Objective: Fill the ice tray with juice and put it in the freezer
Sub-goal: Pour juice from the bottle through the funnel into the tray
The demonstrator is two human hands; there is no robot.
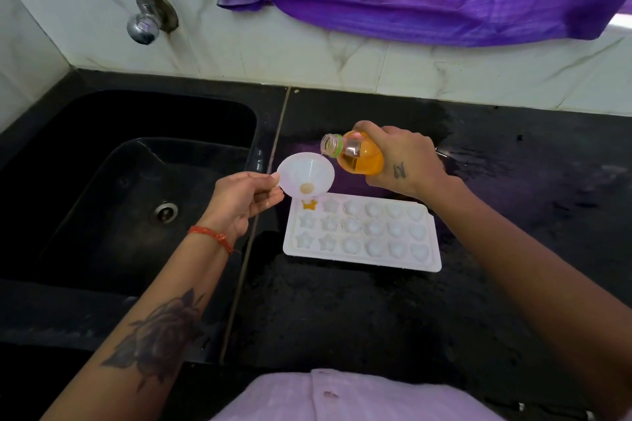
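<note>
White ice tray (362, 261), one star cell orange

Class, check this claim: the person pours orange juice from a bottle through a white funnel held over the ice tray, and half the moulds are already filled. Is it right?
Not quite. The head view shows only one mould, the far-left corner star of the ice tray, holding juice; the rest look empty. The bottle and funnel are as stated.
</note>
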